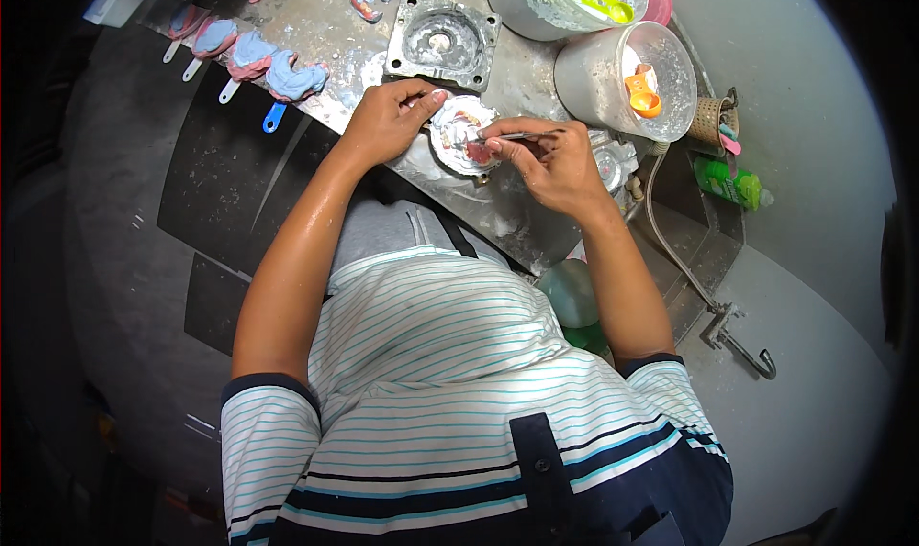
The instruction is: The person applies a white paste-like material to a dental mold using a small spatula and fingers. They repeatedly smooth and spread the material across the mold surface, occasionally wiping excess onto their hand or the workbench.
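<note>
Okay, nearest first: your right hand, right of centre in the upper half, pinches a thin metal tool between thumb and fingers. Tip is at the reddish patch inside the round white-filled mould; can't tell how deep, if at all. Main risk: tip skates and gouges the white material or jabs your other hand at the rim. Likely cause: too much push, too little finger bracing.

Left hand has thumb and fingertips at the mould's upper-left rim. Can't tell if they clamp it or only rest there. If only resting, side load from the tool could spin or slide it.

Mould sits upper middle of the frame, close to the front edge of the bench. Underside support is hidden. Slipping toward your body is the bad direction: short run to a drop.

Just up-frame, the square metal flask half is a hard neighbour; shove the mould into it and the white rim could chip.

Farther out, upper left: blue-and-pink tray, blue handle past the bench edge. A wide left-forearm swing could flip it off.

Upper right: grey tub with an orange scoop. Bump it with your right knuckles and any loose powder inside could land on the work.
</note>
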A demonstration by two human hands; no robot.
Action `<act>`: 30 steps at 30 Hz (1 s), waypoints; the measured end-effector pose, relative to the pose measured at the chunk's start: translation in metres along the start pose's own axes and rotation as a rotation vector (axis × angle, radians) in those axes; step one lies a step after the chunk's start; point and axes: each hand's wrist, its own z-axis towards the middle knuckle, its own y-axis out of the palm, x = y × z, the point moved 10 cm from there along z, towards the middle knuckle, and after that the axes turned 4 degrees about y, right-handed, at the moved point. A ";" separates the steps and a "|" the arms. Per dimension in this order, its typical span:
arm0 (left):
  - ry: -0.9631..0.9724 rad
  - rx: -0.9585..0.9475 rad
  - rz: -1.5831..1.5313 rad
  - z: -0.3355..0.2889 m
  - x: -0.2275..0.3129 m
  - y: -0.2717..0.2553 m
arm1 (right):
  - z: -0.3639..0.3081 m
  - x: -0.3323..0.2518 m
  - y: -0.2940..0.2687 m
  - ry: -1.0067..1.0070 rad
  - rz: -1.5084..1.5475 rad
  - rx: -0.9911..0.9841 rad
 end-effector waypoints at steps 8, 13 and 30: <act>-0.099 0.429 -0.536 -0.034 0.011 -0.036 | -0.017 -0.022 -0.016 -0.013 0.636 0.121; -0.297 0.450 -1.248 -0.028 0.044 0.000 | -0.030 -0.043 0.025 -0.165 0.610 0.178; -0.409 0.732 -1.102 -0.064 -0.027 -0.027 | -0.026 -0.011 -0.003 -0.116 -0.013 0.268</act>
